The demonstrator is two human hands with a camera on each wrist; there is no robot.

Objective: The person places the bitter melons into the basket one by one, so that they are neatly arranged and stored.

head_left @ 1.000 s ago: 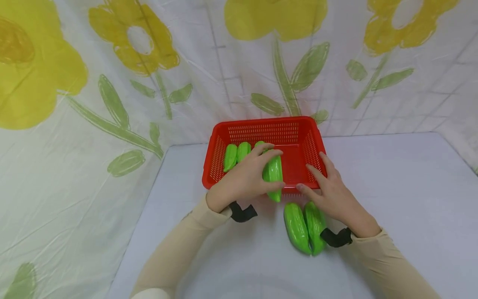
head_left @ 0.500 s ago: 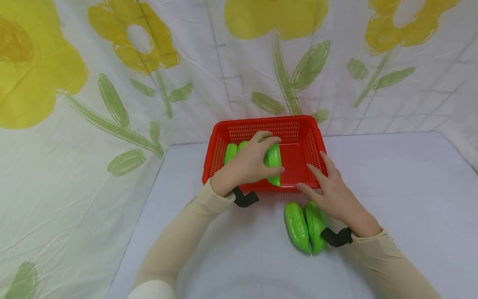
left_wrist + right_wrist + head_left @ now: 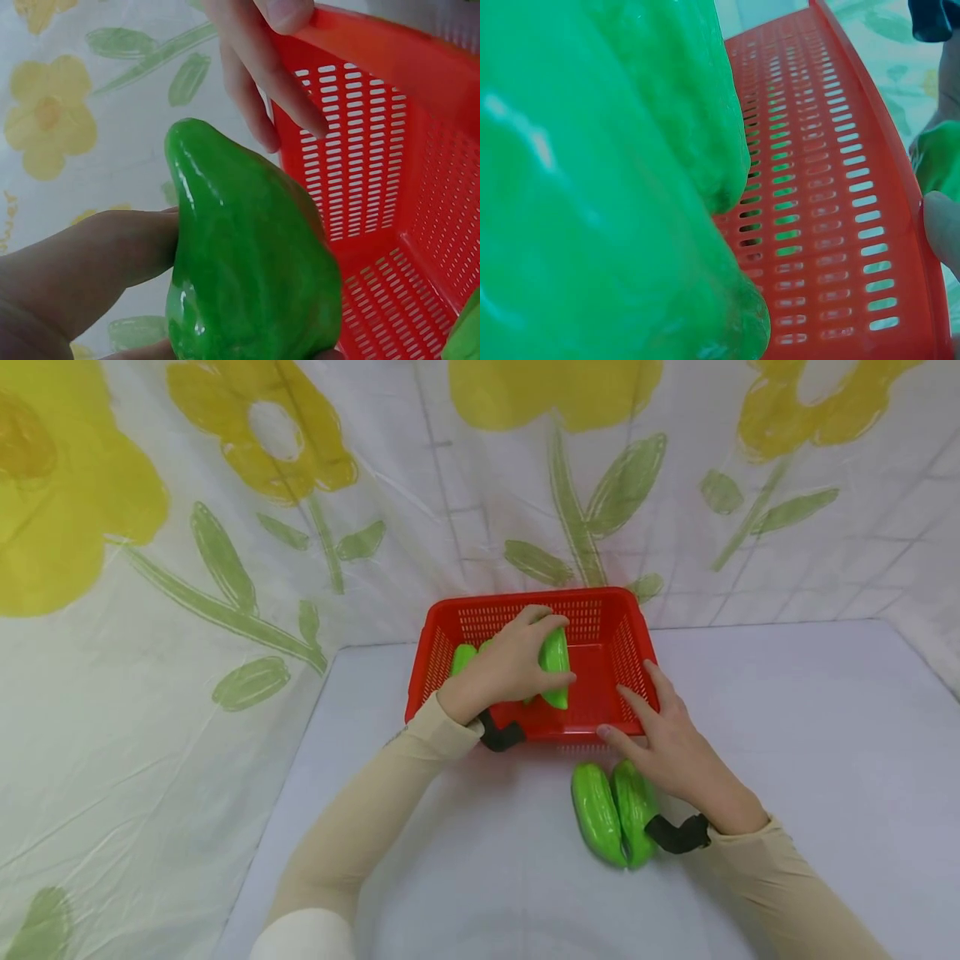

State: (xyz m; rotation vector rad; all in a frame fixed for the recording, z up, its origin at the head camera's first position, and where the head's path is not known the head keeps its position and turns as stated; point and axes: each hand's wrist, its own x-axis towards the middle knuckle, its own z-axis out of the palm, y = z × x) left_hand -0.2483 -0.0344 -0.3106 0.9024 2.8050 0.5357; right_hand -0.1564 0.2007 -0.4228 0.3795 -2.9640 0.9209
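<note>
The green vegetable [image 3: 556, 664] shows near the middle of the red basket [image 3: 592, 681] in the head view, gripped between thumb and fingers of the left hand [image 3: 506, 662]; whether it touches the base, I cannot tell. The left wrist view bares its broad body, tip towards eleven o'clock. At the basket's four o'clock corner, the right hand [image 3: 667, 747] has fingers spread, its thumb touching the rim in the right wrist view. Two more green vegetables [image 3: 597, 814] lie at five o'clock on the table [image 3: 465, 877].

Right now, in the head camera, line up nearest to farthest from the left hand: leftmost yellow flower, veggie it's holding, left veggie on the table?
1. Held veggie: in the left hand.
2. Left table veggie: outside the basket.
3. Leftmost yellow flower: top left.
</note>
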